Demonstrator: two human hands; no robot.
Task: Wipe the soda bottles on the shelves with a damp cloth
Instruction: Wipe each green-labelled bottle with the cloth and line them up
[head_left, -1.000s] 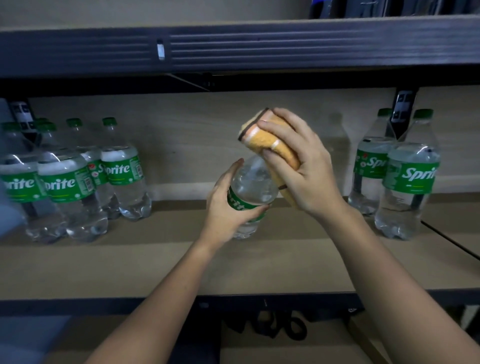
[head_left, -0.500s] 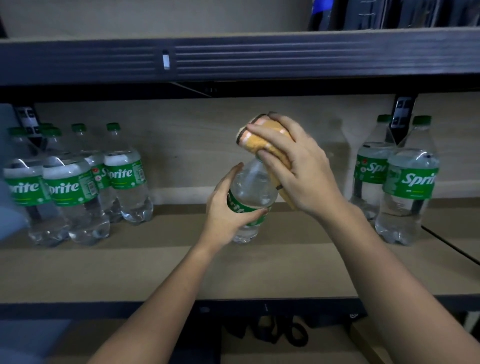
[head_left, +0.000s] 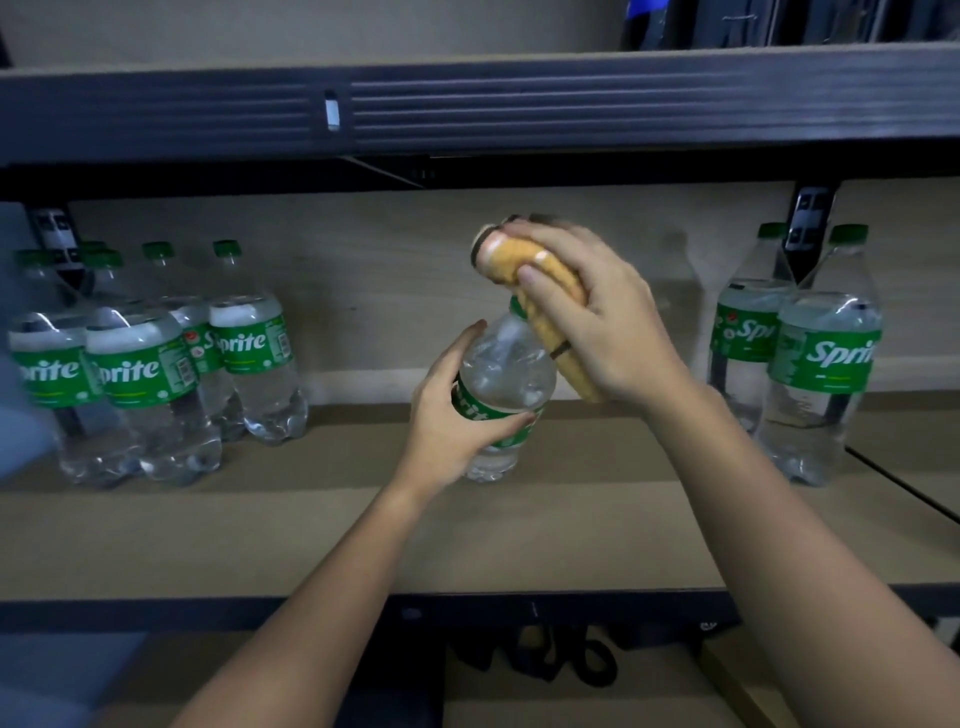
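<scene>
A clear Sprite bottle (head_left: 506, 371) with a green label stands mid-shelf, tilted slightly. My left hand (head_left: 457, 415) grips it around the label. My right hand (head_left: 597, 312) holds a folded orange cloth (head_left: 545, 280) wrapped over the bottle's cap and neck, which are hidden under it. Several more Sprite bottles (head_left: 150, 379) stand grouped at the left. Two others (head_left: 821, 358) stand at the right.
The wooden shelf board (head_left: 311, 530) has a dark front rail. A dark upper shelf (head_left: 519, 109) hangs close overhead. A black bracket (head_left: 808, 228) hangs behind the right bottles. Dark cables (head_left: 545, 657) lie on the lower level.
My right hand has rubbed the cloth around the bottle's top, shifting slightly left and down over the neck. The left hand keeps its grip on the label.
</scene>
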